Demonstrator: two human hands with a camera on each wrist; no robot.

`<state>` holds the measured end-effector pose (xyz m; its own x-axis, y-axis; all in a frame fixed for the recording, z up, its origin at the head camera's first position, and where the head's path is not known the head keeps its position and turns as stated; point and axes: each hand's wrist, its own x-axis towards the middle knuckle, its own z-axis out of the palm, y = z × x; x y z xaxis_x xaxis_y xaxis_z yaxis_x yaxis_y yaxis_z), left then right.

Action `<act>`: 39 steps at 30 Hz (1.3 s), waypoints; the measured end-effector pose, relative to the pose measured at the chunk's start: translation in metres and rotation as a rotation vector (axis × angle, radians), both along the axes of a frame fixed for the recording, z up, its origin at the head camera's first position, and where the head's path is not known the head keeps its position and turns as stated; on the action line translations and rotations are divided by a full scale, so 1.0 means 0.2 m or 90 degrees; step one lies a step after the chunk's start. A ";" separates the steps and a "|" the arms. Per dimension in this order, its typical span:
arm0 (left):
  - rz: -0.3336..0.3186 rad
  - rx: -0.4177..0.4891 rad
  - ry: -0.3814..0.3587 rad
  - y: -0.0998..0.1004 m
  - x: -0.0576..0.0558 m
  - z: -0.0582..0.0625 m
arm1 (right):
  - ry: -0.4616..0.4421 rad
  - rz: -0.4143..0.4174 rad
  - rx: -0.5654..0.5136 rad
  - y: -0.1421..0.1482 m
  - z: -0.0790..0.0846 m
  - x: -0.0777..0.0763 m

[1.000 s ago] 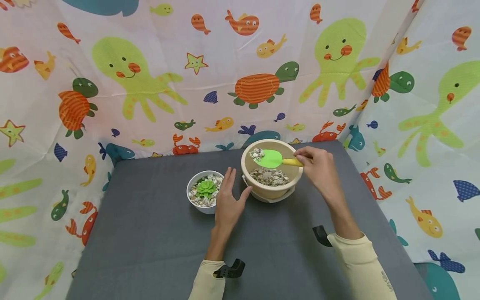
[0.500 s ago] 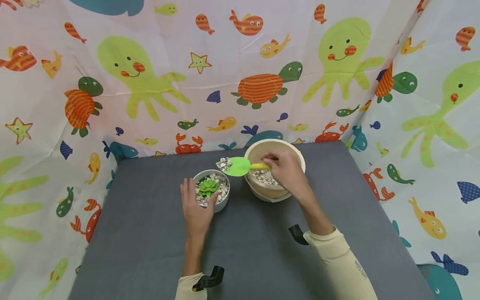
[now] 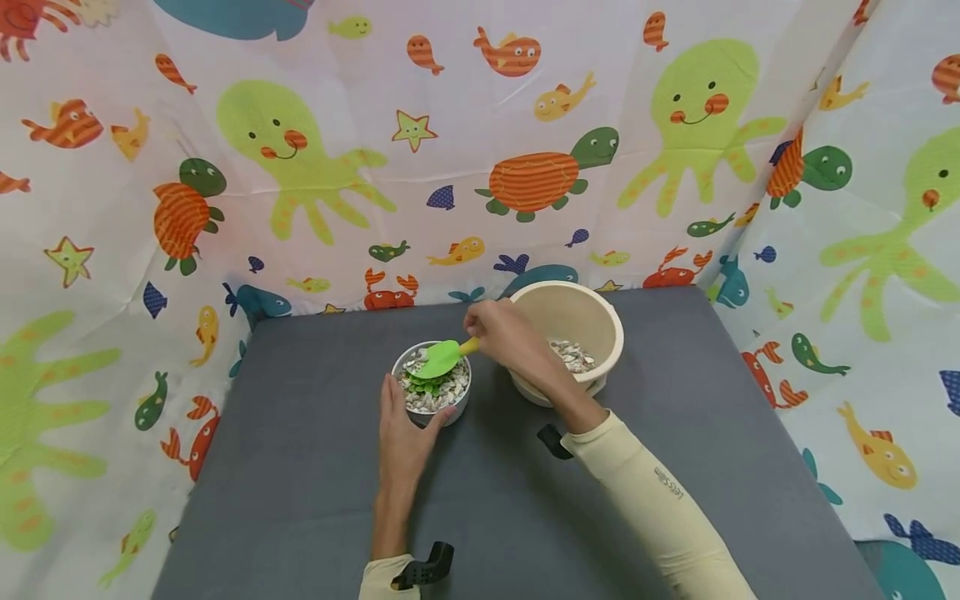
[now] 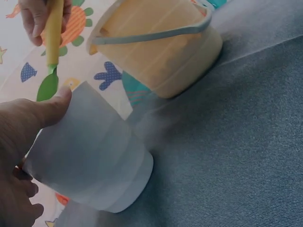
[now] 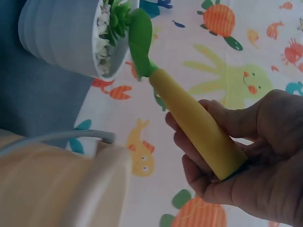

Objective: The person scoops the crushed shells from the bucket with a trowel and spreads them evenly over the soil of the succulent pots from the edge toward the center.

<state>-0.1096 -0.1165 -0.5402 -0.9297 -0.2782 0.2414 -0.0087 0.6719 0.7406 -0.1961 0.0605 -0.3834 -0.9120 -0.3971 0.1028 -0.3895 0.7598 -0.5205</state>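
My right hand (image 3: 510,333) grips the yellow handle (image 5: 199,125) of a small toy shovel whose green blade (image 3: 440,360) is tilted over a white flowerpot (image 4: 94,156). Inside the pot are pale pebbles (image 3: 450,390) around a green succulent (image 5: 119,21), partly covered by the blade in the head view. My left hand (image 3: 402,437) holds the pot from its near left side, thumb at the rim and fingers round the far wall in the left wrist view. To the right stands a cream bucket (image 3: 592,312) with more pebbles (image 3: 573,357) at its bottom, partly hidden by my right forearm.
The bucket's handle (image 4: 156,35) hangs down against its outer side. Everything stands on a dark grey cloth-covered table (image 3: 322,467). A white curtain (image 3: 450,100) printed with sea animals rises behind the table and along both sides.
My right hand has carried the shovel left from over the bucket to over the flowerpot and tipped its blade. My left hand has moved left and taken hold of the pot.
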 end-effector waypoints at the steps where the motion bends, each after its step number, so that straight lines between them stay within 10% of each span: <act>1: 0.003 0.000 0.000 0.00 0.00 0.00 | 0.000 0.002 0.014 -0.01 0.01 0.00; 13: 0.009 0.001 0.004 0.00 0.01 0.01 | 0.018 -0.039 0.058 0.06 0.15 0.05; 26: 0.021 0.028 0.019 -0.04 0.01 0.00 | 0.153 -0.187 -0.005 0.56 0.25 0.13; 32: 0.010 0.017 0.000 -0.05 0.01 0.00 | 0.127 -0.218 0.055 0.70 0.12 0.06; 39: -0.013 0.009 -0.029 -0.03 0.00 -0.01 | 0.104 -0.053 0.134 0.71 -0.18 -0.04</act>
